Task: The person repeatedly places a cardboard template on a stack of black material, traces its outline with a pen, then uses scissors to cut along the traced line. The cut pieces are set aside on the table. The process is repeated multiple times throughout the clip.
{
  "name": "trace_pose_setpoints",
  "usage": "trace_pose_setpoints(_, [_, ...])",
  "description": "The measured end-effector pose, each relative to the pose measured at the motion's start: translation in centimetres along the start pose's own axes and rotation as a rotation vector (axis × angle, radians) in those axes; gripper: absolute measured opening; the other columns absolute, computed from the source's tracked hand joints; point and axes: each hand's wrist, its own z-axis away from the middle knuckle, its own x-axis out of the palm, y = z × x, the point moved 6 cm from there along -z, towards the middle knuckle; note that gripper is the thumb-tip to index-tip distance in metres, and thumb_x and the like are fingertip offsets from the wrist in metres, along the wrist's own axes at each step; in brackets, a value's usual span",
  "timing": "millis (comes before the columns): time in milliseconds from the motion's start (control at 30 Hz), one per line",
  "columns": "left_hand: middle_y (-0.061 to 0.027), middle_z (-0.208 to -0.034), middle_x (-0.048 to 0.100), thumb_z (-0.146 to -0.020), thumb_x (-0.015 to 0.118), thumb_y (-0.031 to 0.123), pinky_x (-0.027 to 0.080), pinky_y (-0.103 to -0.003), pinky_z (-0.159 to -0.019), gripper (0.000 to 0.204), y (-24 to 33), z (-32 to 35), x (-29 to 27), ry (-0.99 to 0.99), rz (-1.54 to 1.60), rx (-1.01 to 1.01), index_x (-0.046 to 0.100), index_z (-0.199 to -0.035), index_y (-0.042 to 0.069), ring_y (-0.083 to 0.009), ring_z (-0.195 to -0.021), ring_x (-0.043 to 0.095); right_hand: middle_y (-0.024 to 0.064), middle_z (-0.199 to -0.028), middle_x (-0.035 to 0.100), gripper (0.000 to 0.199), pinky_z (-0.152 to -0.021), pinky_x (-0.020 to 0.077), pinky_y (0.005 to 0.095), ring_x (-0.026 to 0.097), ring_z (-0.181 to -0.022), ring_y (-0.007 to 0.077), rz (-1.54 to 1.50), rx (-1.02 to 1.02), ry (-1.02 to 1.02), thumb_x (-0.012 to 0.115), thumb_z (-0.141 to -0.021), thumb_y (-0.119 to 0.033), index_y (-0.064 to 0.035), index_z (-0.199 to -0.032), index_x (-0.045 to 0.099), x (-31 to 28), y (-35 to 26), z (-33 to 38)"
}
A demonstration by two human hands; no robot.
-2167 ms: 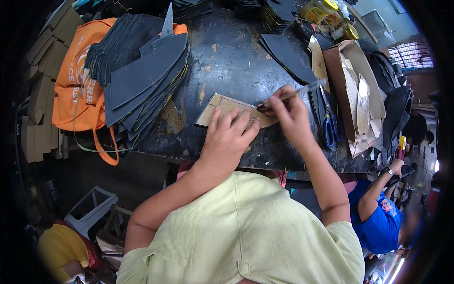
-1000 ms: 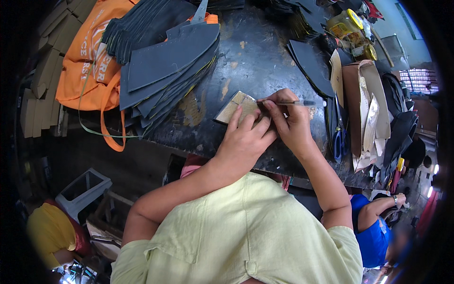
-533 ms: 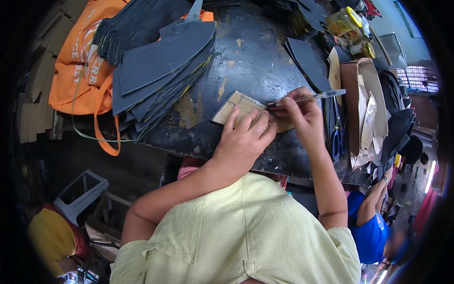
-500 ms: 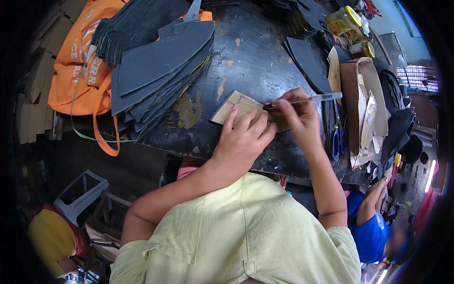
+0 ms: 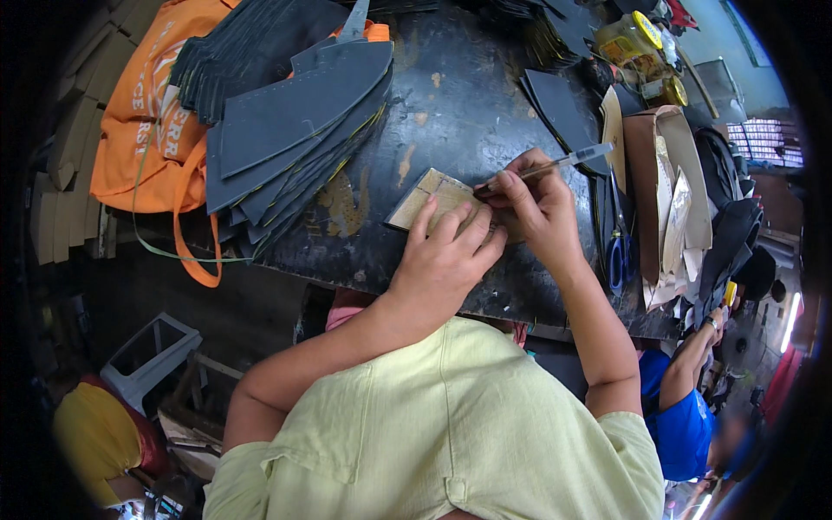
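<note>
A tan, board-like piece [image 5: 422,196] with a dark edge lies at a slant on the black worktable. My left hand [image 5: 446,258] rests on it, fingers spread and pressing down, covering its near part. In my right hand [image 5: 539,208] a clear-barrelled pen [image 5: 572,159] is pinched between thumb and fingers. The pen's tip end points left, down at the right edge of the tan piece, close to my left fingertips. The right fingers partly hide the tip.
Dark cut panels [image 5: 303,117] are fanned in stacks at the left, beside an orange bag [image 5: 139,130]. To the right are blue-handled scissors [image 5: 617,258], a brown open box [image 5: 654,191] and yellow-lidded jars [image 5: 628,43]. A person in blue [image 5: 680,425] is at the lower right.
My right hand and the pen have shifted slightly left along the tan piece, and the pen's back end is tilted up more. My left hand stays in place.
</note>
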Motion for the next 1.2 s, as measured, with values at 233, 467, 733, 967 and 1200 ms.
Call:
trace_pose_setpoints(233, [-0.0081,-0.148,0.058,-0.092,0.071,0.022,0.037,-0.059,-0.121,0.045,-0.1,0.2,0.2,-0.012,-0.005,-0.007,0.071,-0.137,0.018,-0.0292,-0.137,0.053,0.0089,-0.099,0.074,0.01,-0.082,0.0607,0.0297,0.075,-0.095,0.0156,-0.065,0.035,-0.005,0.066,-0.108,-0.008,0.0001,-0.107,0.062,0.7,-0.7,0.1])
trace_pose_setpoints(467, [-0.0081,-0.147,0.059,-0.089,0.074,0.021,0.037,-0.059,-0.121,0.046,-0.1,0.0,0.1,-0.012,0.003,-0.015,0.073,-0.134,0.018,-0.029,-0.139,0.052,0.0083,-0.095,0.07,0.014,-0.079,0.0593,0.0289,0.073,-0.092,0.0154,-0.054,0.029,-0.006,0.067,-0.108,-0.01,0.002,-0.103,0.062,1.0,-0.9,-0.6])
trace_pose_setpoints(733, [-0.0084,-0.144,0.06,-0.092,0.07,0.02,0.036,-0.059,-0.121,0.042,-0.1,0.1,0.0,-0.022,0.016,-0.013,0.073,-0.133,0.017,-0.0286,-0.137,0.053,0.0095,-0.098,0.071,0.011,-0.078,0.0611,0.0298,0.074,-0.089,0.0174,0.056,-0.074,-0.039,0.065,-0.109,-0.01,-0.0004,-0.109,0.06,1.5,-1.6,-0.5])
trace_pose_setpoints(967, [-0.0086,-0.143,0.06,-0.09,0.071,0.02,0.036,-0.06,-0.121,0.043,-0.1,0.0,0.0,-0.033,0.034,-0.014,0.074,-0.133,0.017,-0.0285,-0.137,0.053,0.008,-0.097,0.072,0.012,-0.078,0.06,0.0294,0.074,-0.091,0.0155,-0.069,-0.002,-0.012,0.067,-0.107,-0.008,0.002,-0.105,0.062,1.7,-1.0,-1.1])
trace_pose_setpoints(1200, [-0.009,-0.134,0.064,-0.092,0.066,0.016,0.037,-0.06,-0.12,0.034,-0.1,0.0,0.0,-0.002,0.049,-0.004,0.072,-0.124,0.013,-0.0289,-0.134,0.055,0.008,-0.096,0.072,0.013,-0.08,0.061,0.0304,0.074,-0.093,0.0168,0.04,-0.101,-0.038,0.066,-0.109,-0.011,0.0016,-0.108,0.061,2.6,-1.5,-1.4])
